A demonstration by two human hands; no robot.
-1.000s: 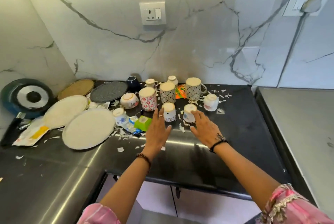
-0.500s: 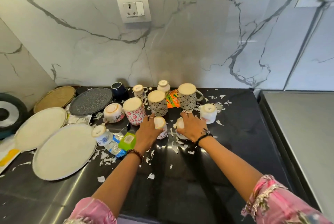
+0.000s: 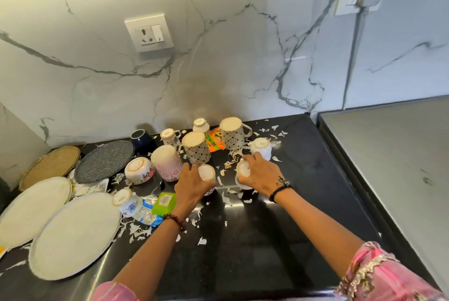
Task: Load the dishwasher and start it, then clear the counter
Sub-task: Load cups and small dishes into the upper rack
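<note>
We see the left hand [image 3: 192,185] with its fingers curled around a small white cup [image 3: 207,174] that stands upside down on the black glossy stone counter [image 3: 255,240]. The right hand [image 3: 261,175] grips a second small white cup [image 3: 243,170], also bottom up and tilted; whether it touches the counter, we cannot tell. Both cups are near the middle of the counter, in front of two upside-down mugs with a dark lattice pattern [image 3: 196,146] and a tall white mug with pink flowers [image 3: 167,162]. To the left lie two large round cream plates [image 3: 73,235], overlapping, a grey speckled plate [image 3: 104,161] and a woven round mat [image 3: 49,167]. White paper scraps [image 3: 227,200] are scattered around the cups. A green small box [image 3: 164,203] lies just beside the left wrist.
</note>
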